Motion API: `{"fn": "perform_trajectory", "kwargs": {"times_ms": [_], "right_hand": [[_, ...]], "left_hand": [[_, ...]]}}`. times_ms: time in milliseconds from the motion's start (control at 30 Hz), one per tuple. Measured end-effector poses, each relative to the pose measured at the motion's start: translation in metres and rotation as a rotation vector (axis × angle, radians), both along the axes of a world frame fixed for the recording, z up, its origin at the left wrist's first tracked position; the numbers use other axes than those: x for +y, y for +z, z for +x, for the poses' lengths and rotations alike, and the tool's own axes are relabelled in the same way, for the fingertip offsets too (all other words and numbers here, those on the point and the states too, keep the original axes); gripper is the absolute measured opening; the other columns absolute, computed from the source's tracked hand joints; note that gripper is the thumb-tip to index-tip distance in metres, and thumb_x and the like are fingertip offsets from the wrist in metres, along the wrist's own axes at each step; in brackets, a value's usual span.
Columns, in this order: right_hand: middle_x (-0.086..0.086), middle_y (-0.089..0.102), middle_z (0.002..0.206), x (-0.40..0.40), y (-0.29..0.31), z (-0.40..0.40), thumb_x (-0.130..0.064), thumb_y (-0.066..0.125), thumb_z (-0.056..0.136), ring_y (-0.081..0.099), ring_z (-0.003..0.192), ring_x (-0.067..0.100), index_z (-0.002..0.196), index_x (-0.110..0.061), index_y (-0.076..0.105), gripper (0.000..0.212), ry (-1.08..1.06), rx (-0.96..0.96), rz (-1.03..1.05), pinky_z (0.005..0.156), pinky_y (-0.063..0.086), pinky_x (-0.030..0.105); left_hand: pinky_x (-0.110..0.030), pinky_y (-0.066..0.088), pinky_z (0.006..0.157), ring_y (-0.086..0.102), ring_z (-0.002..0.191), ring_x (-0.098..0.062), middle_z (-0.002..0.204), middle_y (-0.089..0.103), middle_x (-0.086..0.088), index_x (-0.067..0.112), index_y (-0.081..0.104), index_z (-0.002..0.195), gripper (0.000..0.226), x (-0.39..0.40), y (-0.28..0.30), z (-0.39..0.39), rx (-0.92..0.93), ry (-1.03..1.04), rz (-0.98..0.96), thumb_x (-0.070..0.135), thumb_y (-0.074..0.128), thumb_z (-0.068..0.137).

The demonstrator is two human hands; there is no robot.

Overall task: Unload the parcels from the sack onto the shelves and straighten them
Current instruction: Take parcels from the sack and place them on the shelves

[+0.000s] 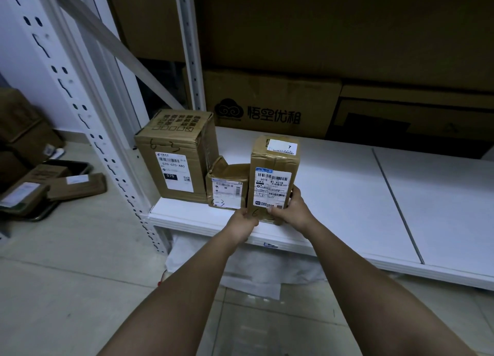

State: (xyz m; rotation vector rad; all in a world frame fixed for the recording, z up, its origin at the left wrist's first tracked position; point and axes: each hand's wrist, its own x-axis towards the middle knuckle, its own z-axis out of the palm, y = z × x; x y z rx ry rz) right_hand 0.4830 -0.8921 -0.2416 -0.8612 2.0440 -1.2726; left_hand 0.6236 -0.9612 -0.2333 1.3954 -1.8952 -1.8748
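- Brown cardboard, taped over and a little crumpled, makes up the tall narrow parcel (274,174) standing upright at the front edge of the white shelf (347,195); both hands are clamped on its lower end.
- Its front label reads "501E" and "M1 A21B" above barcodes, with a blue strip along the label's top edge (the smaller print is too fine to read); a white sticker on its top face carries a "7".
- Left hand (244,222) grips the bottom left corner, right hand (290,208) wraps the lower right side with the thumb on the front label.
- Just beside it on the left, touching, sits a small squat parcel (227,186) with a white barcode label and a handwritten "6-3".
- Further left stands a large carton (176,152), hand-marked "6-3", its label reading "070-070-A80" and "070" in a black box.
- Behind them a big brown box (270,104) shows a cloud logo and large Chinese characters.
- White sack (240,270) lies on the floor under the shelf.
- Flat parcels (53,184) lie on the floor to the left.
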Motion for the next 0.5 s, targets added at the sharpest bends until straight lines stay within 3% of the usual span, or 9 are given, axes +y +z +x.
{"fn": "perform_trajectory", "kwargs": {"times_ms": [100, 233, 333, 400, 500], "right_hand": [[0.013, 0.048, 0.139, 0.002, -0.001, 0.0, -0.003, 0.077, 0.077, 0.049, 0.127, 0.028, 0.146, -0.007, 0.023, 0.088, -0.005, -0.007, 0.042, 0.103, 0.045, 0.041], [0.014, 0.037, 0.148, 0.006, -0.001, -0.003, -0.009, 0.077, 0.078, 0.039, 0.135, 0.029, 0.151, -0.01, 0.014, 0.097, -0.007, 0.009, 0.125, 0.105, 0.043, 0.041], [0.016, 0.031, 0.151, 0.014, 0.005, -0.003, -0.011, 0.079, 0.076, 0.034, 0.138, 0.03, 0.152, -0.011, 0.014, 0.099, -0.014, 0.006, 0.202, 0.103, 0.04, 0.037], [0.016, 0.035, 0.149, 0.025, 0.016, -0.001, -0.016, 0.081, 0.075, 0.037, 0.136, 0.029, 0.15, -0.011, 0.02, 0.096, -0.007, 0.018, 0.285, 0.106, 0.037, 0.037], [0.015, 0.048, 0.139, 0.046, 0.043, 0.005, -0.022, 0.076, 0.081, 0.049, 0.125, 0.026, 0.143, -0.01, 0.036, 0.075, 0.012, 0.062, 0.417, 0.098, 0.039, 0.03]], "left_hand": [[-0.028, 0.039, 0.066, 0.049, 0.081, -0.018, 0.096, 0.052, 0.0, 0.013, 0.042, 0.138, 0.043, 0.0, -0.001, 0.0, -0.022, 0.001, -0.029, 0.011, 0.046, 0.095], [-0.025, 0.041, 0.063, 0.053, 0.077, -0.014, 0.102, 0.057, -0.004, 0.012, 0.03, 0.147, 0.053, -0.002, -0.002, 0.0, -0.07, 0.023, -0.029, 0.009, 0.044, 0.095], [-0.031, 0.046, 0.088, 0.054, 0.116, -0.029, 0.135, 0.049, -0.017, 0.006, 0.028, 0.146, 0.052, -0.001, 0.005, 0.002, -0.178, 0.023, -0.048, 0.008, 0.042, 0.096], [-0.032, 0.044, 0.087, 0.053, 0.119, -0.031, 0.128, 0.051, -0.017, 0.001, 0.035, 0.139, 0.043, 0.002, 0.018, 0.002, -0.235, 0.005, -0.044, 0.008, 0.041, 0.097], [-0.028, 0.04, 0.063, 0.056, 0.097, -0.026, 0.096, 0.056, -0.011, -0.002, 0.049, 0.124, 0.03, 0.009, 0.052, 0.006, -0.244, 0.033, 0.008, 0.008, 0.042, 0.095]]}}
